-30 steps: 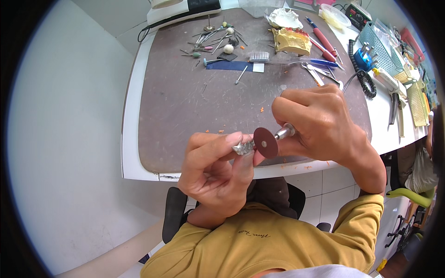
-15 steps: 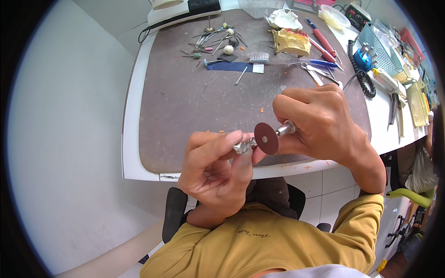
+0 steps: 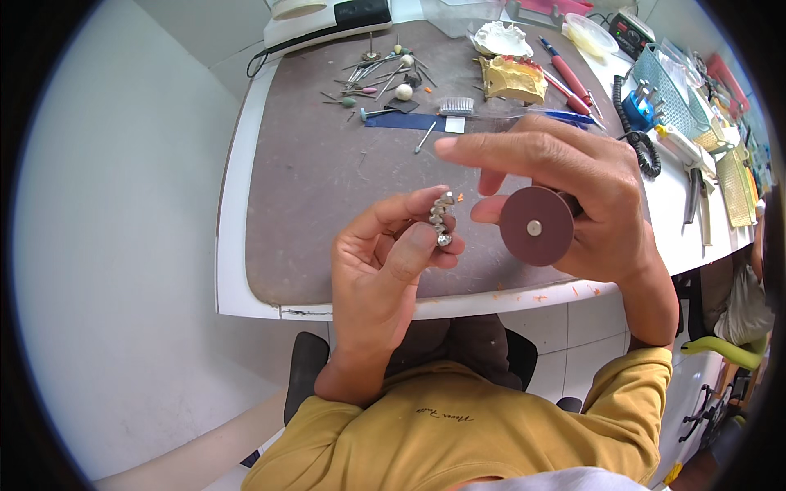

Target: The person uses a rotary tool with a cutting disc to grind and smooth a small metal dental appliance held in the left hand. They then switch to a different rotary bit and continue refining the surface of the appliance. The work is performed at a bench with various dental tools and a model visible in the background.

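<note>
Between thumb and fingertips, my left hand (image 3: pixel 389 254) pinches a small silvery metal dental bridge (image 3: pixel 440 217), a row of joined tooth shapes standing roughly upright. To its right, my right hand (image 3: pixel 585 184) keeps a rotary handpiece in its grip, the index finger stretched out to the left. The handpiece body is mostly hidden behind a brown cutting disc (image 3: pixel 520 237), whose flat face and pale centre screw show. Disc and bridge are apart. Whether the disc spins, I cannot tell.
Several burs and polishing points (image 3: pixel 368 74) lie at the mat's far side. A yellow dental model (image 3: pixel 512 82), a white cast (image 3: pixel 501 38), a brush (image 3: pixel 455 105) and red-handled tools (image 3: pixel 565 69) sit behind my right hand. A blue basket (image 3: pixel 663 78) stands farther right.
The disc has moved right, away from the bridge, and now faces me. My right index finger has stretched out. My left hand has turned the bridge more upright.
</note>
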Demonstrator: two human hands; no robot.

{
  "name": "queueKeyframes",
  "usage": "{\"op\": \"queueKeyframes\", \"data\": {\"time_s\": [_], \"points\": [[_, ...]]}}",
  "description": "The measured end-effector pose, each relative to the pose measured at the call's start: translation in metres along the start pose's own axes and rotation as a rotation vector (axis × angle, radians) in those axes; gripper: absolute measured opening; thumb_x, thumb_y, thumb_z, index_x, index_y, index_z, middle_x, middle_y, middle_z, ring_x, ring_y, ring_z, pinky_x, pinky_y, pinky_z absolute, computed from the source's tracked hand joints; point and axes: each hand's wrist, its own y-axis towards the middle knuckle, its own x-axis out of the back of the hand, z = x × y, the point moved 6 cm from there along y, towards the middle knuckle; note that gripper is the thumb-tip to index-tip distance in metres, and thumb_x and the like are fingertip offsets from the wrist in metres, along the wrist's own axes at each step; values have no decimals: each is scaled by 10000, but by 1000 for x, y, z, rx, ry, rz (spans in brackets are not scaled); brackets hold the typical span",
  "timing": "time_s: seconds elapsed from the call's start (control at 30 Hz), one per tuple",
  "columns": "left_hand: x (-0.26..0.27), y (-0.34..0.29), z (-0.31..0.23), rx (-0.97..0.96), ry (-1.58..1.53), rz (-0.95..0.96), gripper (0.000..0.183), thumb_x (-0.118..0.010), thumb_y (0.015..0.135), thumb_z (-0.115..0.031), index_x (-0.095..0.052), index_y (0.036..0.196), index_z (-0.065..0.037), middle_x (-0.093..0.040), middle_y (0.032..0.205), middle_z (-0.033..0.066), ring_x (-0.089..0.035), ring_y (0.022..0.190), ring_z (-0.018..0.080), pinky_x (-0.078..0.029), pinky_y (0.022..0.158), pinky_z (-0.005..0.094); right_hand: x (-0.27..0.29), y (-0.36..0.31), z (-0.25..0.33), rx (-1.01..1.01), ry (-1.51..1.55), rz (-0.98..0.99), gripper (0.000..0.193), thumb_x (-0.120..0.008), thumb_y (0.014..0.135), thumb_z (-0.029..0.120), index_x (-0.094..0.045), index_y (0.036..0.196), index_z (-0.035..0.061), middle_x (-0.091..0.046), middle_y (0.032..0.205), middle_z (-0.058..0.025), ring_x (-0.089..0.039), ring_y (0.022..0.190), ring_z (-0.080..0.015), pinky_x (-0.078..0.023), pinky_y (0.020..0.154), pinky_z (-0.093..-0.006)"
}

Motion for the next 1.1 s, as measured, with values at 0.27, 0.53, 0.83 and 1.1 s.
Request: {"op": "queueKeyframes", "data": {"time_s": [0.27,0.53,0.83,1.1], "points": [[-1,4,2,6,-39,48,234,-641,922,-90,-600,1110,42,-660,1040,153,-676,845,178,-565,749,271,0,-4,1,-38,64,21,196,-798,724,84,-719,897,41,-656,738,-72,-644,618,-179,-474,530,-270],[0,0,-3,-79,-27,41,229,-650,899,-29,-581,1108,34,-630,1133,174,-664,965,208,-563,867,323,3,-2,4,-44,22,4,211,-830,689,85,-707,850,27,-679,739,-85,-662,623,-185,-489,540,-262],[3,1,-2,-108,-74,0,191,-664,872,13,-576,1042,11,-626,1115,173,-662,951,194,-565,865,316,-5,-5,4,-29,58,15,206,-797,687,83,-660,840,94,-665,721,-29,-639,567,-178,-466,465,-272],[4,0,-4,-140,-80,-3,189,-660,876,10,-572,1044,6,-626,1111,173,-662,947,199,-569,849,308,-8,-6,4,-40,74,61,212,-803,685,110,-649,830,97,-653,697,-30,-635,553,-178,-456,450,-277]]}}
